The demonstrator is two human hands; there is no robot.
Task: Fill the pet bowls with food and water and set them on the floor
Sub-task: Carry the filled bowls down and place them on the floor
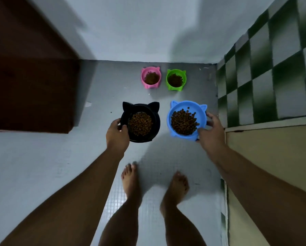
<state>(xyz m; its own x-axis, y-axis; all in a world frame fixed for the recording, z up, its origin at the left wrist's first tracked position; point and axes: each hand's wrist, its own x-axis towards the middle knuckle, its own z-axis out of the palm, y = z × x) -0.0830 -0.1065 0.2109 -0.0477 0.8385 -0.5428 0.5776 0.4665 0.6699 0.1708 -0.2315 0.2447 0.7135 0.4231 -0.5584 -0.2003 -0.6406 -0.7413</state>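
Note:
My left hand [117, 134] grips the near-left rim of a black cat-eared bowl [155, 119] filled with brown kibble. My right hand [211, 129] holds the right rim of a blue cat-eared bowl [175, 108], also full of kibble. Both bowls are held above the grey floor [113, 89]. Farther off, by the white wall, a pink bowl [143, 78] and a green bowl [169, 80] stand side by side on the floor, each with kibble inside.
A dark wooden door or cabinet [29, 86] fills the left. A green-and-white checkered wall [273, 68] and a beige ledge [264, 166] line the right. My bare feet [130, 178] stand on the floor below the bowls.

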